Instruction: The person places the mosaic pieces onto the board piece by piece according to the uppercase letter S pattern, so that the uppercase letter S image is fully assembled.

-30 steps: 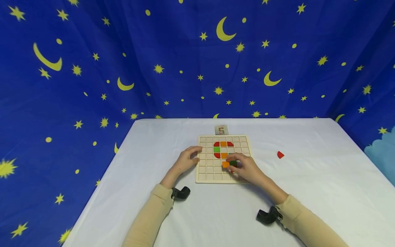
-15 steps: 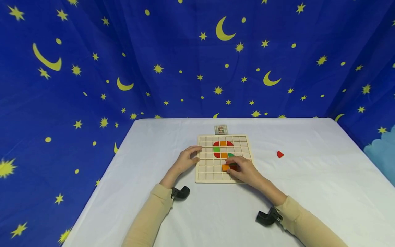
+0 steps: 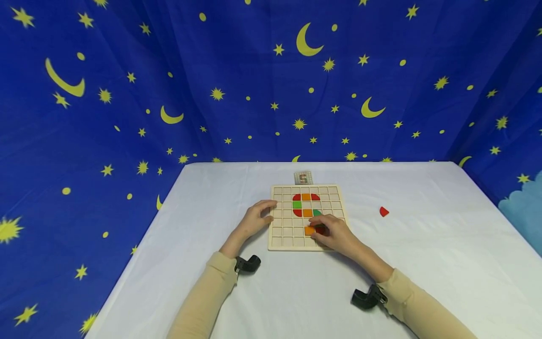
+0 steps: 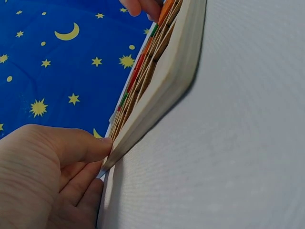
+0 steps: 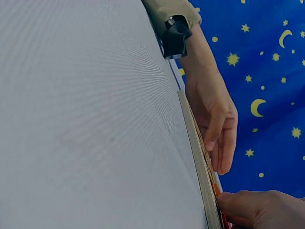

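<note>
A wooden grid board (image 3: 282,242) lies on the table with colored tiles in its cells. My left hand (image 3: 254,220) rests at its left edge, thumb and fingertips touching the rim; the left wrist view shows the thumb (image 4: 90,145) against that edge. My right hand (image 3: 336,233) is over the lower middle of the board, pinching an orange tile (image 3: 309,230) with thumb and index finger. A dark red piece (image 3: 320,230) shows under those fingers, partly hidden. Above them sit a green rounded tile (image 3: 317,213), an orange tile (image 3: 307,213) and a light green square (image 3: 297,205).
A small pattern card (image 3: 303,178) lies behind the board. One loose red quarter-round tile (image 3: 384,211) is on the white table (image 3: 423,245) to the right. A blue curtain (image 3: 254,70) with moons and stars surrounds the table's far side.
The right hand has moved slightly down on the board with the orange tile, then stayed put, uncovering the green rounded tile above. The left hand has not moved.
</note>
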Demonstrator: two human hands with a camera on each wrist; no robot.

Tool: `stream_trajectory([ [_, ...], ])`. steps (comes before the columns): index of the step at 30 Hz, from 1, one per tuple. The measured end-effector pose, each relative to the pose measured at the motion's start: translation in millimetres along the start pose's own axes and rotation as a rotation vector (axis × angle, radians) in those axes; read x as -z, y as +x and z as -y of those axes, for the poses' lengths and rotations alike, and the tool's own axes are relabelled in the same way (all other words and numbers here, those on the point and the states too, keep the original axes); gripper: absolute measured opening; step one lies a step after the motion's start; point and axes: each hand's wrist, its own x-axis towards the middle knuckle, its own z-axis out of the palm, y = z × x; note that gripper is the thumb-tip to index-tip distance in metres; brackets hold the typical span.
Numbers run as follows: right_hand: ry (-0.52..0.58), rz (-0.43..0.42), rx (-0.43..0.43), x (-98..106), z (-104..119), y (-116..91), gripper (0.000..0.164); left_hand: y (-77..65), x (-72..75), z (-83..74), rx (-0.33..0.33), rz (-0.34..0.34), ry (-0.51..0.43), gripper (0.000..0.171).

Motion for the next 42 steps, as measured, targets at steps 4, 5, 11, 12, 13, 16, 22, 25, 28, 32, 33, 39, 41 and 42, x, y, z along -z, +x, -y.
stream_trajectory([
  [4, 0.013, -0.003, -0.002, 1.2, 1.1, 0.5, 0.033, -0.6, 0.6, 0.0, -0.01, 0.004, 0.0, 0.046],
  [5, 0.022, -0.006, -0.005, 1.6, 1.4, 0.9, 0.033, -0.8, 0.7, -0.1, -0.011, 0.005, -0.001, 0.045],
  [11, 0.061, -0.031, 0.004, 9.4, 4.3, 6.9, 0.031, -0.8, 0.8, -0.6, -0.009, 0.006, -0.01, 0.046],
  [12, 0.063, -0.036, 0.008, 11.7, 4.4, 8.4, 0.031, -0.9, 0.7, -0.6, -0.014, 0.004, -0.011, 0.045],
  [13, 0.064, -0.044, 0.009, 14.6, 4.3, 9.8, 0.032, -0.6, 0.4, -0.9, -0.016, 0.003, -0.013, 0.045],
  [16, 0.059, -0.078, 0.002, 26.0, 1.0, 11.9, 0.034, 0.1, -0.5, -1.5, -0.021, 0.002, -0.012, 0.045],
  [22, -0.024, -0.174, -0.113, 57.2, -19.6, 5.0, 0.037, 0.6, -1.1, -0.3, -0.02, -0.004, -0.006, 0.045],
  [25, -0.083, -0.21, -0.18, 78.3, -33.6, -3.6, 0.037, 0.6, -0.6, 0.0, -0.011, -0.007, 0.004, 0.045],
  [28, -0.129, -0.256, -0.224, 96.9, -51.6, -15.3, 0.036, 0.1, 0.3, -0.7, -0.009, -0.002, 0.004, 0.046],
  [32, -0.16, -0.285, -0.29, 115.4, -69.8, -32.0, 0.036, -0.8, 1.2, -0.8, -0.02, 0.001, 0.006, 0.045],
  [33, -0.162, -0.287, -0.306, 118.5, -73.4, -35.8, 0.037, -0.9, 1.3, -0.8, -0.021, 0.001, 0.007, 0.045],
  [39, -0.143, -0.267, -0.363, 125.6, -86.5, -52.8, 0.038, -1.2, 1.2, -1.0, -0.022, -0.005, 0.004, 0.045],
  [41, -0.144, -0.261, -0.367, 124.6, -90.0, -56.2, 0.038, -1.2, 1.0, -0.8, -0.025, -0.005, -0.001, 0.045],
  [42, -0.147, -0.254, -0.37, 123.8, -91.3, -57.8, 0.039, -1.0, 0.8, -0.6, -0.023, -0.004, 0.002, 0.045],
])
